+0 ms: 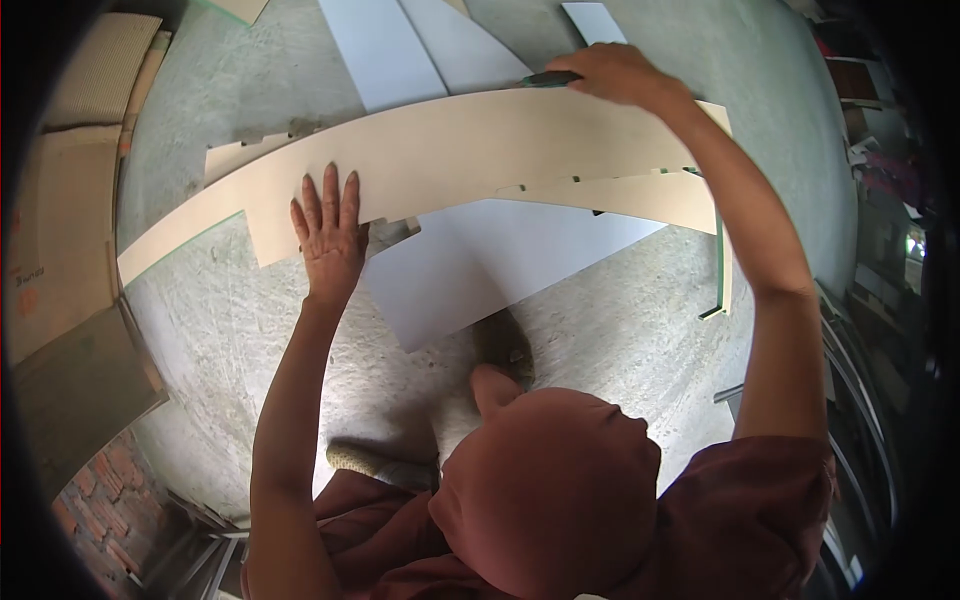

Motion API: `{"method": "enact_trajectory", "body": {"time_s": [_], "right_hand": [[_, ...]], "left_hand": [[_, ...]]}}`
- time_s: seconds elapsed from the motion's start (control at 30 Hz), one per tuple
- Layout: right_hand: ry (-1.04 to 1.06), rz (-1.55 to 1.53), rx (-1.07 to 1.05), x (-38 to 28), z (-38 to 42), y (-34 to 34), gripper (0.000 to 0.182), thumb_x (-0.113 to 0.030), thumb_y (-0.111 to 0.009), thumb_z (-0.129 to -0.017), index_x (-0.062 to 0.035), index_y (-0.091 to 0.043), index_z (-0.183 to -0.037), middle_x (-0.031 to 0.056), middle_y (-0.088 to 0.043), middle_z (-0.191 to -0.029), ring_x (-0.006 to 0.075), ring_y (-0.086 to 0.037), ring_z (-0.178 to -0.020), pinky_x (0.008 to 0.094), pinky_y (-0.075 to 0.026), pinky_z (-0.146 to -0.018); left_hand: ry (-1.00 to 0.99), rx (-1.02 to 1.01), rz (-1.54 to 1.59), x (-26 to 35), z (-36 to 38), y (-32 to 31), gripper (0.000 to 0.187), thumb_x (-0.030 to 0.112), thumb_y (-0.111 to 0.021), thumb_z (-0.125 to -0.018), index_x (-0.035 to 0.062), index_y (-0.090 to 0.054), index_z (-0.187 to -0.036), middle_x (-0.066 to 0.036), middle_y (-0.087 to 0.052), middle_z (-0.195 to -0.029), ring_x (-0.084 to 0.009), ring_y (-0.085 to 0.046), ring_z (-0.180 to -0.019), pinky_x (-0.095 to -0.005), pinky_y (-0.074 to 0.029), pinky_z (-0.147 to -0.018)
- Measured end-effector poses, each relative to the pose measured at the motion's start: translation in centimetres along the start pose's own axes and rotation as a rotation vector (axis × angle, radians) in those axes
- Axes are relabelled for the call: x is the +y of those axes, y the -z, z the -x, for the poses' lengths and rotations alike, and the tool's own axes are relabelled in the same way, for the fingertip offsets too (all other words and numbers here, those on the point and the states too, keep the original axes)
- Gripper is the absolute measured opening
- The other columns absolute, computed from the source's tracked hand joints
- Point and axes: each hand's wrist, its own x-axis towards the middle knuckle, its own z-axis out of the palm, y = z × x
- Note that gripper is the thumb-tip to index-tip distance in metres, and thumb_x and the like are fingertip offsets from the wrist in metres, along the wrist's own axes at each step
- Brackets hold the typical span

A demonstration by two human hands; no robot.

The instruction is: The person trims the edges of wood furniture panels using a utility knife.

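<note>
A long beige board [430, 140] with green-edged parts lies across the concrete floor. My left hand [333, 235] rests flat on its lower left part, fingers spread. At the board's upper right edge, my right hand [615, 75] is closed round a dark cutter-like tool [550, 79], whose tip points left along the edge. A second beige strip [640, 193] lies against the board's lower right side, with small dark green marks along the seam. Beneath them shows a pale blue-white sheet [470, 265].
More pale sheets [385, 50] lie beyond the board. Cardboard [65, 220] is at the left, with bricks [110, 490] below it. Metal strips [860, 410] and clutter line the right side. My knee [555, 480] and feet are at the bottom.
</note>
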Motion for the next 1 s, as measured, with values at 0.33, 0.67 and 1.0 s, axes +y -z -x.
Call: {"method": "enact_trajectory", "body": {"time_s": [0.33,0.67,1.0], "right_hand": [[-0.159,0.074,-0.239,2.8,-1.8,2.1,0.027,-0.011,-0.058,-0.086,-0.0128,-0.063,-0.113,0.0087,-0.067,-0.090,0.0238,-0.062,-0.081,0.0398,-0.048,-0.076],[-0.090,0.238,-0.137,5.5,-0.6,-0.3,0.032,-0.010,-0.055,-0.082,-0.0197,-0.066,-0.111,0.0052,-0.068,-0.099,0.0260,-0.063,-0.097,0.0393,-0.051,-0.078],[-0.209,0.143,-0.133,12.2,1.9,-2.6,0.035,-0.013,-0.060,-0.084,-0.0171,-0.060,-0.119,0.0051,-0.065,-0.106,0.0260,-0.059,-0.102,0.0405,-0.048,-0.086]], "left_hand": [[0.005,0.041,0.009,0.0,0.0,-0.2,0.088,0.012,-0.075,-0.073,0.0205,-0.028,-0.147,-0.007,-0.021,-0.155,-0.0381,-0.019,-0.141,-0.0583,-0.020,-0.111],[0.012,0.010,0.006,-0.2,0.0,-0.3,0.081,0.014,-0.069,-0.079,0.0201,-0.027,-0.148,-0.008,-0.017,-0.157,-0.0375,-0.015,-0.143,-0.0578,-0.014,-0.113],[0.006,0.049,0.012,0.0,0.0,-0.4,0.083,0.014,-0.070,-0.078,0.0209,-0.027,-0.148,-0.007,-0.019,-0.156,-0.0368,-0.015,-0.143,-0.0577,-0.015,-0.113]]}}
